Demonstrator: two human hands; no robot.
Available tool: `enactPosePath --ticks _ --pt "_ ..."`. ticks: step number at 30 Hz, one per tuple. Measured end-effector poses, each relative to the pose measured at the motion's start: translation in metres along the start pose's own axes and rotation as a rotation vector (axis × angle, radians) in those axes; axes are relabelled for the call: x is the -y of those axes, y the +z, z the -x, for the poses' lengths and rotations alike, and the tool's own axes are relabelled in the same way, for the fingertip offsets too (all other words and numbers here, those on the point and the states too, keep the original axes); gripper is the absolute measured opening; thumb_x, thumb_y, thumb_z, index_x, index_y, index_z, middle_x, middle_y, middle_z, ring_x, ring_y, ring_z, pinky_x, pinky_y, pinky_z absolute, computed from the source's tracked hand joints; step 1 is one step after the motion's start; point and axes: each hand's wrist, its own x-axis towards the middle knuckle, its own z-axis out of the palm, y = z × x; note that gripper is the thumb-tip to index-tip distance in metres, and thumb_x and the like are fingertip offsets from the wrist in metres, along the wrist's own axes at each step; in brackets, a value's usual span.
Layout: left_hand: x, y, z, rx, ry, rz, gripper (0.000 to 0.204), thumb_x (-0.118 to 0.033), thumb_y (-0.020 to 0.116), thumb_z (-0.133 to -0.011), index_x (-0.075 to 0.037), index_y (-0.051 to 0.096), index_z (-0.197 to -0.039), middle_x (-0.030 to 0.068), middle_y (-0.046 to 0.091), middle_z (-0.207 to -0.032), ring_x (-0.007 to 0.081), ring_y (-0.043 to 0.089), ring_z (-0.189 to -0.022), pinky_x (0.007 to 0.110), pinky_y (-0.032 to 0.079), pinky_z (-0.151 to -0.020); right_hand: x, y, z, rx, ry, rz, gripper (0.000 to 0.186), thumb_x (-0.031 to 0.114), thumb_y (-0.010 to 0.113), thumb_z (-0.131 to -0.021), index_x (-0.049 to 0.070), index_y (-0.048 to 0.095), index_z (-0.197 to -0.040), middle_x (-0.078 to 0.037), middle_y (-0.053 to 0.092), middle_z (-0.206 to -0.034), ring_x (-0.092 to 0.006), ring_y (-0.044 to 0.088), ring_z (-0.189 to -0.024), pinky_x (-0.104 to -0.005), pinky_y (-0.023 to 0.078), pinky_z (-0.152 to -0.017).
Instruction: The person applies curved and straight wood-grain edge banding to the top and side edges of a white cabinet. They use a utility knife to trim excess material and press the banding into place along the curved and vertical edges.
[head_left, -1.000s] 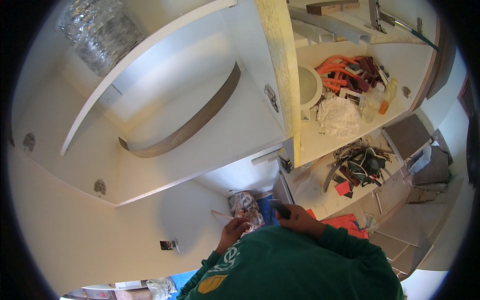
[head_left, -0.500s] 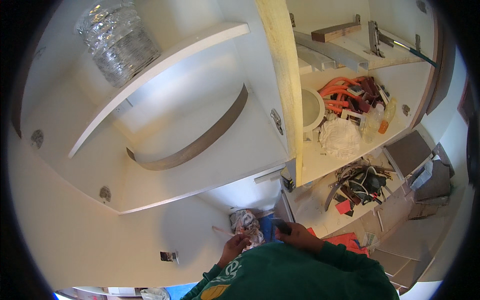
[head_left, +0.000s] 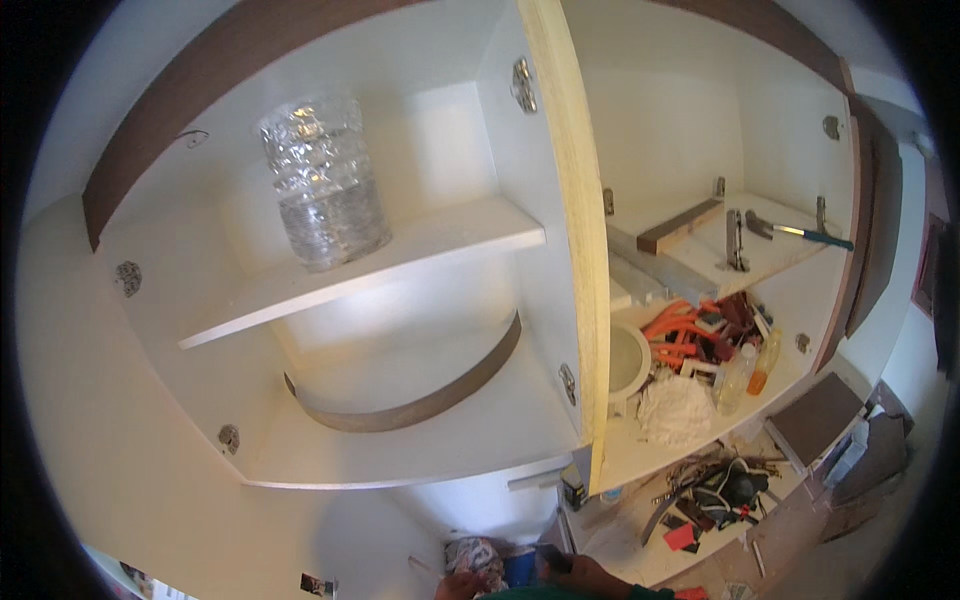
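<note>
Low at the bottom edge, my left hand (head_left: 461, 586) is partly cut off. Its fingers look curled together, and what they hold, if anything, cannot be made out. A thin pale strip (head_left: 419, 563) shows just left of it. My right hand (head_left: 592, 578) grips a short dark object (head_left: 552, 558), its exact kind unclear. Behind the hands lie a crumpled patterned cloth (head_left: 473, 556) and something blue (head_left: 520, 568). Above, a curved brown edging strip (head_left: 405, 414) stands in the lower cabinet compartment.
A ribbed silver foil duct (head_left: 330, 190) stands on the white shelf (head_left: 440, 243). At right, a hammer (head_left: 800, 232) lies on a shelf above orange hoses (head_left: 676, 328), plastic bottles (head_left: 738, 380) and a white cloth (head_left: 676, 408). Below are dark cables and scraps (head_left: 735, 492).
My view has tilted upward, so the cabinet contents sit lower in the picture. Both hands now show only at the bottom edge. My right hand still holds the dark object.
</note>
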Motion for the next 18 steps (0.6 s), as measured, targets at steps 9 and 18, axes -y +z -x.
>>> enactPosePath --ticks 9,18 --pt "0.019 0.013 -0.004 0.023 0.096 0.462 0.04 -0.043 0.051 -0.101 -0.007 0.068 -0.099 0.0036 0.068 -0.091 0.0168 0.062 -0.081 0.032 0.05 -0.072 0.011 0.001 0.0 -0.092 0.007 0.165 0.039 0.034 0.069 -0.088 0.0 0.067 -0.107 -0.013 0.07 -0.092 -0.0221 0.063 -0.086 -0.039 0.051 -0.081" --pt "-0.027 0.005 0.007 -0.035 -0.075 0.503 0.041 -0.042 0.047 -0.102 -0.006 0.068 -0.101 0.0045 0.07 -0.092 0.017 0.063 -0.08 0.033 0.051 -0.072 0.049 0.003 0.013 -0.093 -0.048 0.271 0.047 0.034 0.068 -0.088 -0.002 0.064 -0.117 -0.018 0.07 -0.096 -0.0248 0.065 -0.091 -0.0394 0.05 -0.084"
